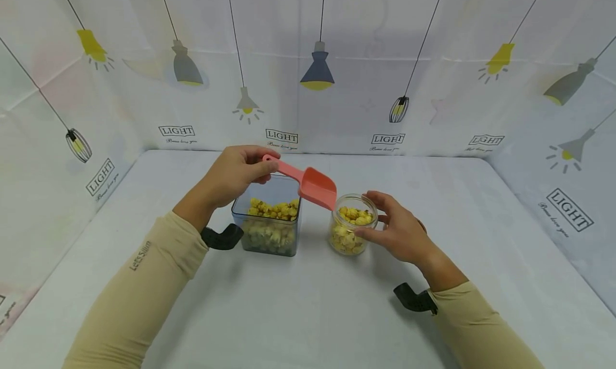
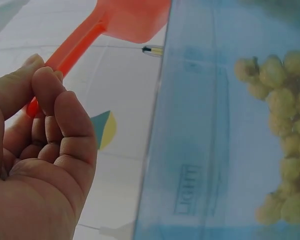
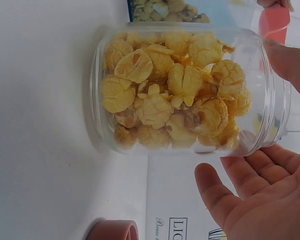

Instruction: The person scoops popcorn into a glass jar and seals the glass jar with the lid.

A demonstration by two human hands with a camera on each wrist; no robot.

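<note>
My left hand (image 1: 234, 174) pinches the handle end of a coral-pink scoop (image 1: 317, 187) between thumb and fingers. The scoop slants down to the right, its lip close to the jar's left rim, and no popcorn shows in its bowl. Under the left hand stands a clear bluish square container (image 1: 269, 246), partly filled with yellow popcorn (image 1: 276, 210). To its right is an upright clear glass jar (image 3: 97, 95) holding popcorn (image 3: 185, 82). My right hand (image 1: 397, 231) holds the jar from the right, thumb in front and fingers around the far side near the rim.
A reddish-brown round thing (image 3: 112, 230) lies on the table beyond the jar in the right wrist view; in the head view the right hand mostly hides it. A white cloth (image 1: 308, 315) covers the table, and a lamp-print curtain (image 1: 356, 107) hangs behind.
</note>
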